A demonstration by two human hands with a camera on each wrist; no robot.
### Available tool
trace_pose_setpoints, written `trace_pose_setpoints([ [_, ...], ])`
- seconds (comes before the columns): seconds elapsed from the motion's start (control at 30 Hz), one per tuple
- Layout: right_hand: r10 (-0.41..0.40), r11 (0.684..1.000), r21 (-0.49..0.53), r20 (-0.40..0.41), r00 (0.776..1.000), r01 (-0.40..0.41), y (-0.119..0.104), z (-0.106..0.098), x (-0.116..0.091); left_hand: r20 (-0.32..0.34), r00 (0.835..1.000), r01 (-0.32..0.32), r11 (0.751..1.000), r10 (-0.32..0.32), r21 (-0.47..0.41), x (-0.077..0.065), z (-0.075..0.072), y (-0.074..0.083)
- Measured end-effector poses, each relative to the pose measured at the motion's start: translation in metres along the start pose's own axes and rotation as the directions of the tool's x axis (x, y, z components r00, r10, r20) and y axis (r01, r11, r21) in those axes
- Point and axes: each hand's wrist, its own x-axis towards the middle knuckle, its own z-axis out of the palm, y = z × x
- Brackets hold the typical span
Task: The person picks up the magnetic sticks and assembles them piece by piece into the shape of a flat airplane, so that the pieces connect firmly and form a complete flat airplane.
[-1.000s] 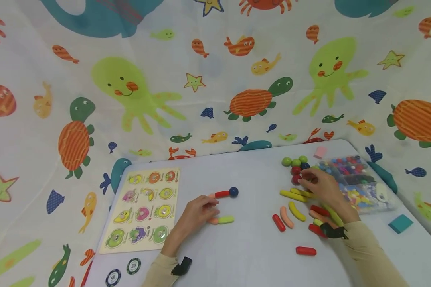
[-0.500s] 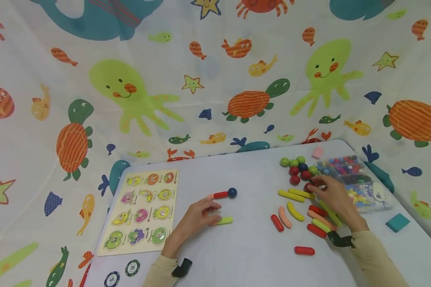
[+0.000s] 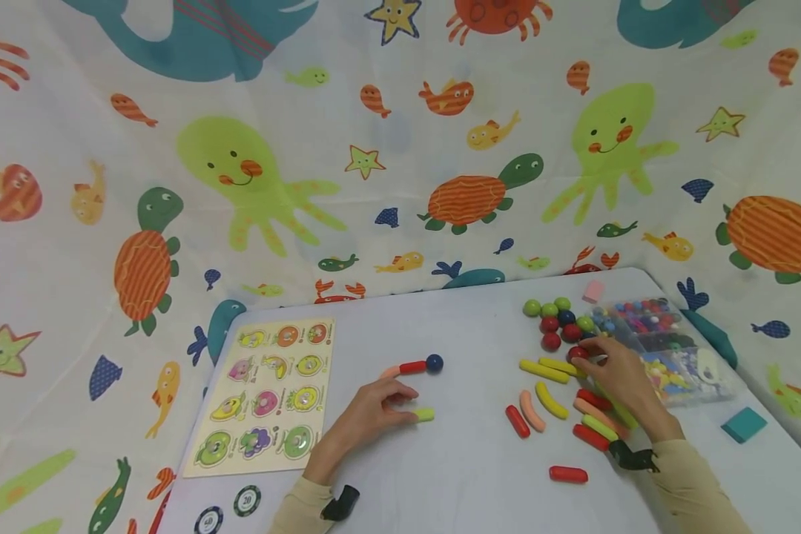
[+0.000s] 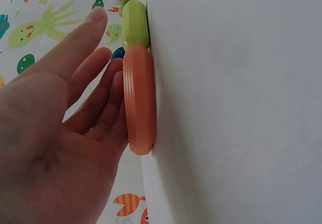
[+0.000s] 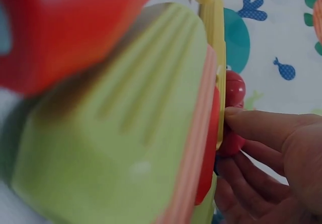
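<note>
My left hand (image 3: pixel 377 411) rests loosely beside a short row of a light green stick (image 3: pixel 425 414) and an orange-pink stick (image 4: pixel 140 100), its thumb raised apart from them in the left wrist view. The orange-pink stick is hidden under the hand in the head view. Just beyond lies a second row: a peach stick (image 3: pixel 390 371), a red stick (image 3: pixel 412 367) and a dark blue ball (image 3: pixel 434 363). At the right, my right hand (image 3: pixel 619 374) pinches a red ball (image 3: pixel 577 354) between thumb and fingers, beside the ball cluster and yellow sticks (image 3: pixel 544 371).
Several green, red and blue balls (image 3: pixel 550 324) cluster at the back right, by a compartmented bead box (image 3: pixel 667 341). More sticks (image 3: pixel 517 421) lie in front. A fruit picture board (image 3: pixel 260 400) and two round chips (image 3: pixel 247 500) are at the left. A teal block (image 3: pixel 744 425) sits far right.
My right hand has come down and nearer from the ball cluster, onto a red ball. The left hand has shifted slightly right over the lower row, covering its orange-pink stick.
</note>
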Motion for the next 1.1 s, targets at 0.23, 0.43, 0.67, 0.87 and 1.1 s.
trace_pose_setpoints([
  [0.23, 0.009, 1.000, -0.014, 0.005, 1.000, -0.009, -0.001, 0.000, 0.001, 0.035, 0.999, -0.019, 1.000, 0.018, 0.022, 0.001, 0.001, 0.005],
  [0.43, -0.004, 1.000, -0.025, -0.007, 1.000, 0.004, -0.002, 0.002, 0.000, 0.079, 0.997, 0.010, 0.999, -0.013, 0.039, -0.001, 0.001, 0.008],
  [0.67, -0.015, 1.000, -0.024, -0.022, 1.000, 0.014, -0.003, 0.004, -0.001, 0.095, 0.994, 0.049, 0.997, -0.054, 0.056, -0.002, 0.004, 0.008],
  [0.87, -0.046, 0.999, -0.001, -0.029, 0.999, 0.046, -0.012, 0.005, 0.003, 0.091, 0.994, 0.054, 0.995, -0.061, 0.078, -0.003, 0.005, 0.006],
  [1.1, -0.153, 0.987, 0.033, -0.046, 0.987, 0.155, -0.032, 0.007, 0.011, 0.080, 0.995, 0.059, 0.994, -0.067, 0.090, -0.001, 0.003, 0.006],
])
